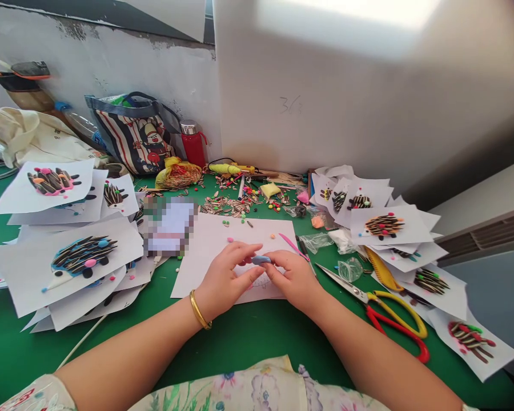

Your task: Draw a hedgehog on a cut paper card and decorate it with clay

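Observation:
A small piece of blue modelling clay [261, 260] is pinched between the thumb and fingers of my right hand [294, 278]. Facing it, my left hand [225, 273] has its fingers and thumb apart, with the fingertips close to the clay; whether they touch it I cannot tell. Both hands are above a white sheet of paper [188, 279], which has a faint drawing partly hidden beneath them. On the sheet lie a pink clay bit [230, 240], an orange one [273, 236], green bits and a seed. A pink tool [288, 242] rests at its right edge.
Yellow-and-red scissors [374, 297] lie to the right. Stacks of seed hedgehog pictures stand left [124, 237] and right [405, 212]. A phone [171, 225] with a cable is left of the sheet. Behind are scattered seeds [223, 204], a red bottle [193, 145] and a bag [132, 137].

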Demonstrator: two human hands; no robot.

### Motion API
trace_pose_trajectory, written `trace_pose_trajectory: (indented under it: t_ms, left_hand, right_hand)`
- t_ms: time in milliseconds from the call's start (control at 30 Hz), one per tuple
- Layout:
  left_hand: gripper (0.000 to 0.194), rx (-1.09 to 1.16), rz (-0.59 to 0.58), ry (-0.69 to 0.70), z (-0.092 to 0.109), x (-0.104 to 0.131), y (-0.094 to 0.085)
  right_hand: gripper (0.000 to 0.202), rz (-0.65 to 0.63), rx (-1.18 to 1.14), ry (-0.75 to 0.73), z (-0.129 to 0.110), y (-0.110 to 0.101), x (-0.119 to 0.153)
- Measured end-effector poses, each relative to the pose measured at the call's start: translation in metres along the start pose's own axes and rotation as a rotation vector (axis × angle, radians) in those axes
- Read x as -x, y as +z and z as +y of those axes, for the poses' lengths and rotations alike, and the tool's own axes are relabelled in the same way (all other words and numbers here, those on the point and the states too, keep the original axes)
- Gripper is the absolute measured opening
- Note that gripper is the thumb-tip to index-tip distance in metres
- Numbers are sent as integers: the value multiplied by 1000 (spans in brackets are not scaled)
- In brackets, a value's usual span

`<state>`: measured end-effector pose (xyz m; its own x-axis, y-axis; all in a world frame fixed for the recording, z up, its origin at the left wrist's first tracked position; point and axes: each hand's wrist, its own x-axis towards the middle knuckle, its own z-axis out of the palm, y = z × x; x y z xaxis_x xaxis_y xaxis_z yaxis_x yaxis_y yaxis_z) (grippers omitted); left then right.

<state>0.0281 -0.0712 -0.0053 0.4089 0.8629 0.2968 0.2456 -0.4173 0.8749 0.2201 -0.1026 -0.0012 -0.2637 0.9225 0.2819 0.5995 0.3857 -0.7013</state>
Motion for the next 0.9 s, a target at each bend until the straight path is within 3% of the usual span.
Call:
trace_pose_trajectory:
  t_ms: [133,333,467,600,767,900]
  left_hand:
    - [17,-61,-27,49,-4,-1,-1]
    - [17,2,5,1,-1,-1,-1]
    - [39,-23,-14,54,-1,0,-1]
    - [19,-56,-40,74,-3,0,-1]
    - [16,-11,-10,7,-4,-1,0]
    - [38,33,-16,5,-2,-1,1]
  right_hand:
    - [15,20,93,-49,-2,4,1]
    - [21,-34,-63,14,-3,0,0]
    - [18,-25,-17,-10,-1,-1,-1]
    - [14,8,51,-40,-2,4,1]
    - [16,32,-70,25,-2,3,0]
    - [13,17,-67,51,-1,1,-1]
